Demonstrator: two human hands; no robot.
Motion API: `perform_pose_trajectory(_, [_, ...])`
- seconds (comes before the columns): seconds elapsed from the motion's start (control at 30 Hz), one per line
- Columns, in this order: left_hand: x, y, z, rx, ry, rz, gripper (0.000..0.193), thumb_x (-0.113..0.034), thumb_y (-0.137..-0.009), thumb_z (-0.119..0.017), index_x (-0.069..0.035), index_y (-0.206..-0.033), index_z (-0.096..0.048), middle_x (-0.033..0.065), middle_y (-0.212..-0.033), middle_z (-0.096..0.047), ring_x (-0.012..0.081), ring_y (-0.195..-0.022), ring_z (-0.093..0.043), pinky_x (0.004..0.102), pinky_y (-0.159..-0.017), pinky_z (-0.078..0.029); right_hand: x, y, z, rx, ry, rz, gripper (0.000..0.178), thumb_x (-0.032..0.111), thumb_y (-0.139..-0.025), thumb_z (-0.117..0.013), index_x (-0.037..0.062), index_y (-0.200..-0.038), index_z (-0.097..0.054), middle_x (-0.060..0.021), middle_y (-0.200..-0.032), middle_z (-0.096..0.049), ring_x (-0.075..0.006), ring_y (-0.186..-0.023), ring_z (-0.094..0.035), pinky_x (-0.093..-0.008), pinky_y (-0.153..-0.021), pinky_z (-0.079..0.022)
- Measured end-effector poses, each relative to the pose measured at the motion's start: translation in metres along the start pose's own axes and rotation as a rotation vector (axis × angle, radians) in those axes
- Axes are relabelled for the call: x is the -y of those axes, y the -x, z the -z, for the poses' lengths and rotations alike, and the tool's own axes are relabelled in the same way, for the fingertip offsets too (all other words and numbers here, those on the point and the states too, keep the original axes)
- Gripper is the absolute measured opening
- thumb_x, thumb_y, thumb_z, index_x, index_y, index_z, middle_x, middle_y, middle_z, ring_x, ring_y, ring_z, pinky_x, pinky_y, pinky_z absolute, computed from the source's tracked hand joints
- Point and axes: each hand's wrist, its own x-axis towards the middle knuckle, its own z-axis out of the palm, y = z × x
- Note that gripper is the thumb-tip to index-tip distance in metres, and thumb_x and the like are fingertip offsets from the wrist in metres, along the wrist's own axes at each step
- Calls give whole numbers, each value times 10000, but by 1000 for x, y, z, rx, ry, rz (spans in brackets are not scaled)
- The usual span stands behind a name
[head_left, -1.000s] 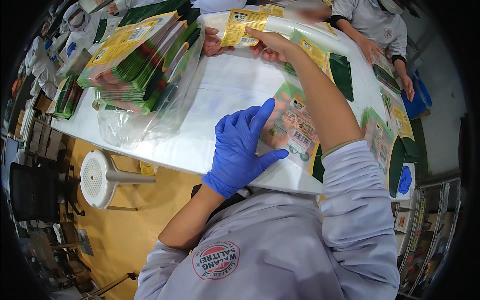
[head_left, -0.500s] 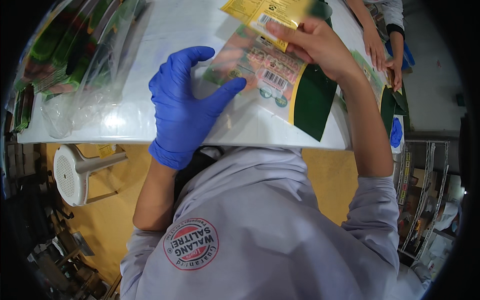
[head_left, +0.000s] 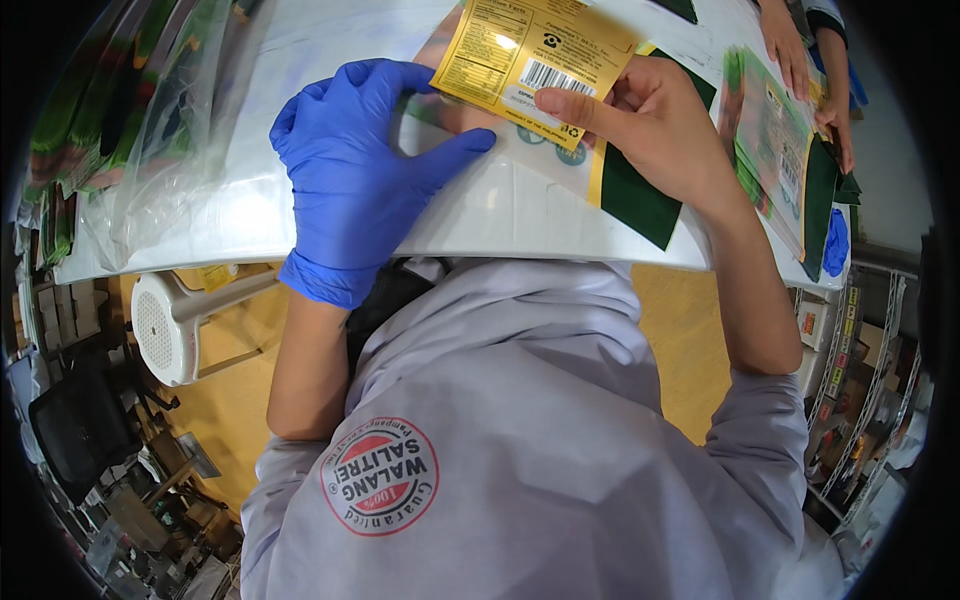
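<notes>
Between the thumb and fingers of my bare right hand (head_left: pixel 660 130) is a yellow printed label (head_left: pixel 535 65) with a barcode, held over the table. My left hand (head_left: pixel 365 170), in a blue glove, is open, its thumb and fingers spread in a C shape. Its fingertips come up to the label's left edge; whether they touch it I cannot tell. Under the label lies a flat plastic pouch, clear and printed, with a yellow stripe and a dark green end (head_left: pixel 640 195). The label and both hands hide much of the pouch.
Stacks of green and red printed pouches (head_left: pixel 70 120) lie in clear plastic at the left of the white table (head_left: pixel 480 225). At the right, a co-worker's hands (head_left: pixel 835 125) are by more pouches (head_left: pixel 775 150). A blue glove (head_left: pixel 836 243) lies nearby. A white stool (head_left: pixel 165 325) stands below.
The yellow label has come down toward me in my right hand and now covers much of the pouch. My left hand has shifted slightly left and up, still spread. The view has shifted somewhat.
</notes>
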Motion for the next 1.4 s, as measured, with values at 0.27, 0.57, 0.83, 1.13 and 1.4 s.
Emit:
perform_pose_trajectory(0.27, [3,2,-7,-23,52,78,692,-490,-669,-909,-133,-1202,-651,27,-1090,-678,286,-1027,-601,439,-942,-401,-4,3,0,-29,26,-4,403,412,-878,-814,26,-986,-777,4,-681,-660,-45,-602,-557,-239,-551,-423])
perform_pose_trajectory(0.57, [6,3,-11,-41,61,47,702,-512,-677,-901,-131,-1209,-647,38,-1063,-682,281,-987,-612,433,-932,-401,8,7,1,7,91,-39,367,385,-895,-804,39,-1016,-778,0,-713,-685,-44,-615,-548,-237,-571,-428])
perform_pose_trajectory(0.83, [2,2,-4,-26,17,54,664,-421,-672,-938,-130,-1200,-661,24,-1068,-719,242,-968,-656,396,-880,-500,6,6,-1,5,81,-32,358,365,-896,-807,37,-1035,-773,-3,-737,-691,-41,-624,-546,-240,-583,-439])
perform_pose_trajectory(1.13, [8,-4,-1,108,3,43,542,-503,-751,-842,-223,-1204,-739,43,-1056,-685,275,-964,-632,449,-924,-417,2,11,1,-3,184,279,252,223,-829,-817,63,-1017,-766,-31,-758,-685,-70,-621,-563,-246,-558,-449])
perform_pose_trajectory(1.4, [9,-5,-2,49,-9,6,576,-476,-718,-855,-279,-1245,-730,34,-1088,-648,287,-987,-601,448,-956,-399,49,31,8,-227,442,494,154,153,-811,-732,52,-926,-726,-20,-764,-655,-161,-626,-608,-255,-602,-499])
